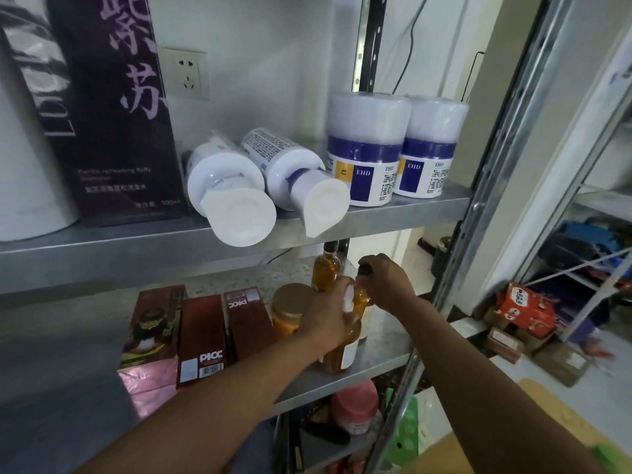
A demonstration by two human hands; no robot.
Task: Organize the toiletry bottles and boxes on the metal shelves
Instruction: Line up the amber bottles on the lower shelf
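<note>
On the lower metal shelf stands an amber bottle with a white label. My left hand grips its upper body, and my right hand grips its dark cap at the top. A second amber bottle stands just behind, and a gold-lidded jar sits to the left. Three red-brown boxes stand in a row further left. On the upper shelf two white pump bottles lie on their sides, with two white and purple tubs to their right.
A tall dark purple box and a white roll stand at the upper shelf's left. A pink container sits on the shelf below. The shelf's metal upright runs along the right, with boxes on the floor beyond.
</note>
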